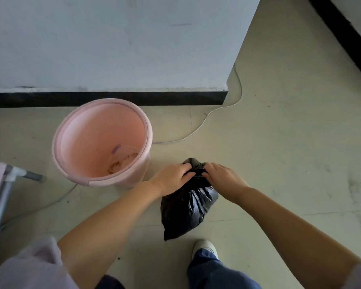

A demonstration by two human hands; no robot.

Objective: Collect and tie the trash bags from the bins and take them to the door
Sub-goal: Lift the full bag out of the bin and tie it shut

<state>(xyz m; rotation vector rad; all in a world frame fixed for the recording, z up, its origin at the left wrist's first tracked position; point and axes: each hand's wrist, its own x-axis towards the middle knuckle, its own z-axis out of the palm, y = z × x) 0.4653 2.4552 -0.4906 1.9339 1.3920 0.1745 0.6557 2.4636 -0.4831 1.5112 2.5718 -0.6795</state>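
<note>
A small black trash bag (185,209) hangs just above the floor in front of me, its neck gathered and bunched. My left hand (172,178) grips the neck from the left and my right hand (223,176) grips it from the right, fingertips almost touching. The bag's top edge sticks up between my hands. A pink round bin (101,142) stands to the left of the bag, with no liner and some brown crumbs and a purple scrap at its bottom.
A white wall with a black skirting board (112,99) runs behind the bin and ends at a corner. A thin white cable (196,130) trails over the floor. A grey metal frame (2,195) stands at the left. My shoe (205,247) is below the bag.
</note>
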